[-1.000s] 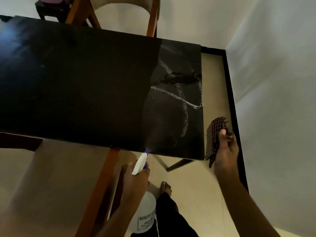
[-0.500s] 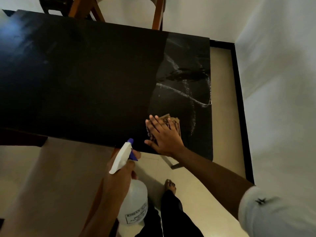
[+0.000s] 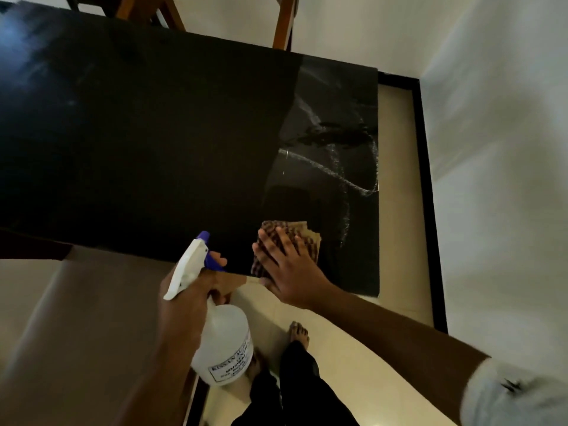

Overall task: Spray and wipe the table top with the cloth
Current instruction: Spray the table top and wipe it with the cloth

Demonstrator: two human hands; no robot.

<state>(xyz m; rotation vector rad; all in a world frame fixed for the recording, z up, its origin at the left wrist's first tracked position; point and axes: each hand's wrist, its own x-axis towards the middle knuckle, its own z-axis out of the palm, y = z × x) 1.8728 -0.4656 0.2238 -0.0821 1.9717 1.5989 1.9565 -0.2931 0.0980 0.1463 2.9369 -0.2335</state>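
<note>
**Flat hand on cloth, bottle held below the desk edge**

The right hand (image 3: 285, 265) lies flat, fingers straight and spread, pressing the cloth (image 3: 309, 238) onto the desk (image 3: 153, 133) at lower centre of the frame, close to the near edge. The cloth is brown and checked, folded, and shows past the fingertips. Just left of it the left hand (image 3: 187, 302) is clenched round the neck of the bottle (image 3: 226, 342), one finger on the blue trigger. The white nozzle tilts up toward the desk, and the clear body hangs below the edge over the floor (image 3: 396, 210). The desk top is dark and glossy, with pale wet streaks (image 3: 338, 173) on its right part, above and right of the cloth. A bare foot (image 3: 298, 332) stands on the floor below the hands. Wooden chair legs (image 3: 282, 23) show at the upper edge.
</note>
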